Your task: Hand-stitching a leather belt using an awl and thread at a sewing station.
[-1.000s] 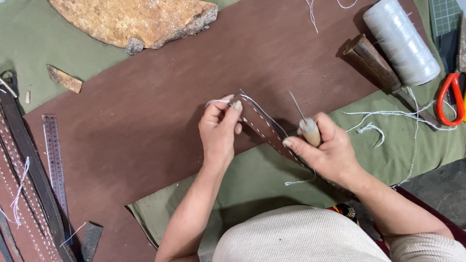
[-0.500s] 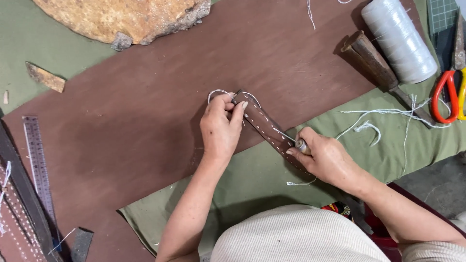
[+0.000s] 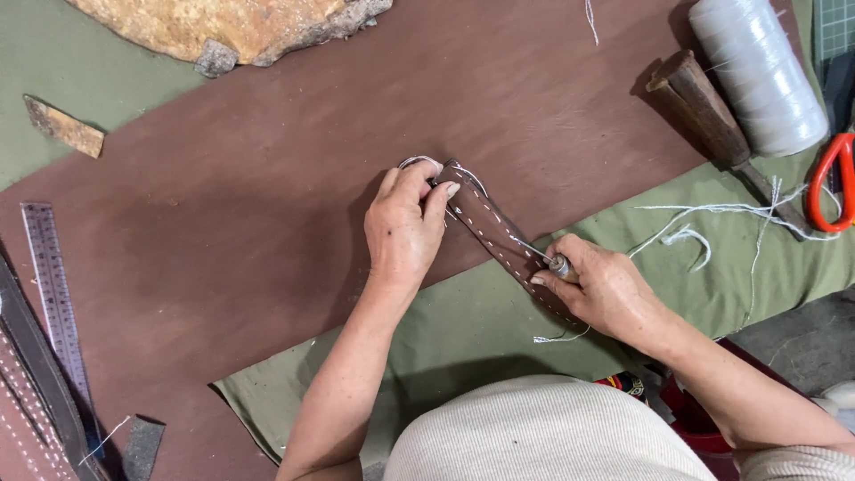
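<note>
Leatherworking workshop bench: brown hide sheet (image 3: 267,223) over green cloth (image 3: 499,312), white thread spool (image 3: 757,76), metal ruler (image 3: 55,303), wooden-handled tool (image 3: 704,111), orange-handled scissors (image 3: 830,183).

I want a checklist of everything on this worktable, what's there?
Surface: brown leather sheet over green cloth.
Job's things: stitched leather strap with white stitches; awl tip on it.
Clutter: thread spool, wooden mallet, red scissors, metal ruler, flat stone, loose thread.
Grippers: left hand pinches the strap's far end; right hand holds the awl.
Cables: nothing seen.
Surroundings: more stitched straps at the left edge.
</note>
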